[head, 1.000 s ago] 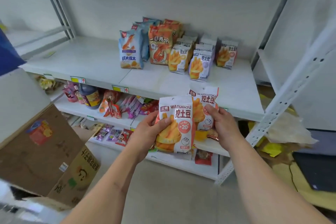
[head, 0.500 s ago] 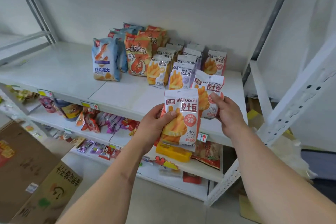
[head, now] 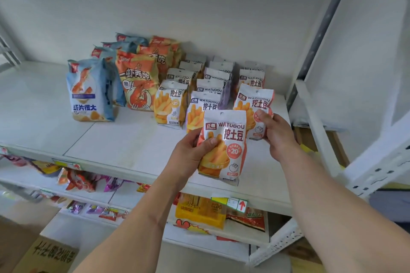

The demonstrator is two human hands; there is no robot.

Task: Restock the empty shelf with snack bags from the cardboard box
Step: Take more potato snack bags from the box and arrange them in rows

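Both hands have risen from below the shelf edge to over the white shelf [head: 106,139] in the past second, so I judge the two bags are about to be set down. The left hand [head: 190,155] grips a Watudou potato-stick bag [head: 224,146] upright above the shelf front. The right hand [head: 277,133], slightly farther in, clasps a second Watudou bag [head: 253,108] in front of the right-hand row. Behind stand rows of Watudou bags [head: 170,104], then orange shrimp-snack bags [head: 138,86] and blue shrimp-chip bags [head: 88,93]; the left half of the shelf is bare. The cardboard box [head: 46,257] sits on the floor at lower left. Lower shelves [head: 124,199] hold mixed snacks, inside pale walls.
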